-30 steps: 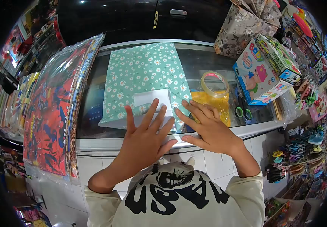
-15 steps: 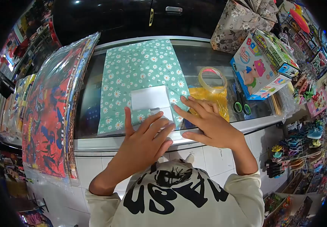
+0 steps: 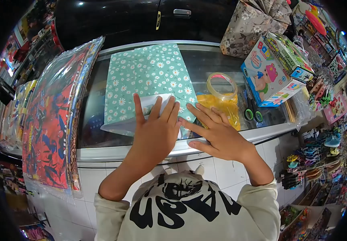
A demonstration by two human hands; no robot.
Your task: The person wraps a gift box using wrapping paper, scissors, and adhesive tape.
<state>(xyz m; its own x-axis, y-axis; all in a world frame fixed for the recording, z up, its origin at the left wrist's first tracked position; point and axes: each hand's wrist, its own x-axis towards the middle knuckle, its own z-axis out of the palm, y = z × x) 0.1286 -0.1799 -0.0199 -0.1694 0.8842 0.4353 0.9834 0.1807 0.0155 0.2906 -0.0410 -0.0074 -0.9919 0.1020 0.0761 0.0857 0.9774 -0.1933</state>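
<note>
A green sheet with white daisies lies on the glass counter. Its near edge is lifted and curled over at the lower left, showing a pale underside. My left hand rests on this fold and on a white piece, fingers spread, partly hiding both. To its right, my right hand lies with fingers apart at the sheet's lower right corner, beside a yellow plastic packet. Neither hand grips anything that I can see. A roll of clear tape sits on the packet's upper edge.
Scissors with black and green handles lie right of the packet. Behind them stand a doll box and a floral wrapped package. Plastic-covered red sheets hang over the counter's left side. The metal front edge runs below my hands.
My left hand has moved forward and flattened over the white piece. The sheet's near edge has risen and curled over. My right hand has shifted slightly, and the whole view has moved a little.
</note>
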